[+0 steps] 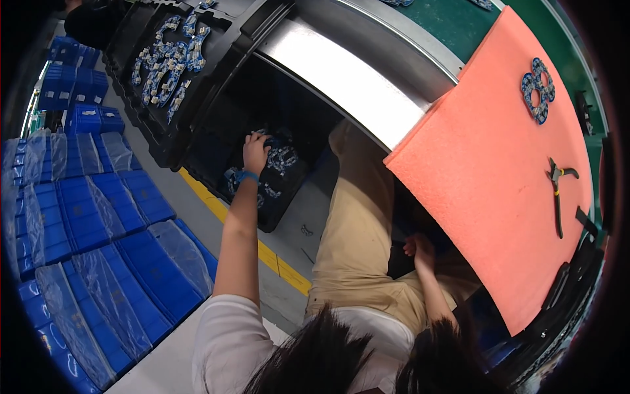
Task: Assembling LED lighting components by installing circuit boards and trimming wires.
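My left hand (254,154), with a blue band at its wrist, is down in a black bin (266,220) at the left of my legs. Its fingers are bent over a heap of small blue curved circuit boards (282,157); what lies under the fingertips is hidden. Over my lap, beneath the edge of the pink foam mat (472,197), hangs my right hand (420,255). It holds nothing, and its fingers are loosely bent and a little apart. On the mat rest a joined pair of ring-shaped circuit boards (538,90) and cutting pliers (556,190) with dark handles.
A black tray (190,98) of blue boards stands at upper left. Stacked blue boxes (105,210) in clear plastic fill the left side. A metal chute edge (348,72) borders the green bench (433,23). One loose board (306,230) lies on the floor near a yellow line (275,259).
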A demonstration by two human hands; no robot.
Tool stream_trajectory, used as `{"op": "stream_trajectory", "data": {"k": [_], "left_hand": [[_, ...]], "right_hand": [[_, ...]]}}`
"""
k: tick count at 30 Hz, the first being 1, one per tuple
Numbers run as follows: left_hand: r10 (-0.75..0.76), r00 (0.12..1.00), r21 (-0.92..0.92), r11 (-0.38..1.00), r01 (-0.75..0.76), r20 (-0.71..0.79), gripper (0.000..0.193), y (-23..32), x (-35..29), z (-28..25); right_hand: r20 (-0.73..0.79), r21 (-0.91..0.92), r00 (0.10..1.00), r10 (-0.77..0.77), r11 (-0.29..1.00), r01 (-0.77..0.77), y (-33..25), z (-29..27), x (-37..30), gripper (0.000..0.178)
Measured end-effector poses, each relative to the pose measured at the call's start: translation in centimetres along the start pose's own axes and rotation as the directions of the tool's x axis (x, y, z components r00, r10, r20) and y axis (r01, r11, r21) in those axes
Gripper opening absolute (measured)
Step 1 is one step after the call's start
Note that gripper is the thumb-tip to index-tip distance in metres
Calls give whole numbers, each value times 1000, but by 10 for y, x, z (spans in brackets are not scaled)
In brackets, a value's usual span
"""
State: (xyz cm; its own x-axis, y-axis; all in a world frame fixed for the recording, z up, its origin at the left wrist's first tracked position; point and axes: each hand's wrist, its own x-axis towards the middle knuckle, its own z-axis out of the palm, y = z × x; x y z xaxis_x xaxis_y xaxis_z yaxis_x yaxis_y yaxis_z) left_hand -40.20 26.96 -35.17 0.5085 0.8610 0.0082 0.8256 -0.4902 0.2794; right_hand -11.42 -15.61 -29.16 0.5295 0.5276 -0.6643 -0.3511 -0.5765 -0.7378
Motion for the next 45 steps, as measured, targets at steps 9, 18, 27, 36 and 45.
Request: {"op": "stream_trajectory", "data": {"k": [9,18,27,36,45], "left_hand": [[48,998,99,994,-43,-45,12,-12,8,9],[65,961,92,991,-93,267,12,-26,33,6],[45,963,-16,999,-42,265,12,-21,43,-1],[-62,920,-399,888,228,388,18,-36,28,-1],[-230,961,-873,423,242,154,11,-10,59,36]], "right_hand": [[-2,-7,1000,13,1000,-13,2,0,2,34],[50,7,999,-7,1000,7,8,-4,5,36],[36,46,999,-24,999,22,8,-8,4,37],[-37,-25,995,-93,995,92,21,0,6,41],[-62,141,992,-107,983,115,17,-12,-3,40]]}}
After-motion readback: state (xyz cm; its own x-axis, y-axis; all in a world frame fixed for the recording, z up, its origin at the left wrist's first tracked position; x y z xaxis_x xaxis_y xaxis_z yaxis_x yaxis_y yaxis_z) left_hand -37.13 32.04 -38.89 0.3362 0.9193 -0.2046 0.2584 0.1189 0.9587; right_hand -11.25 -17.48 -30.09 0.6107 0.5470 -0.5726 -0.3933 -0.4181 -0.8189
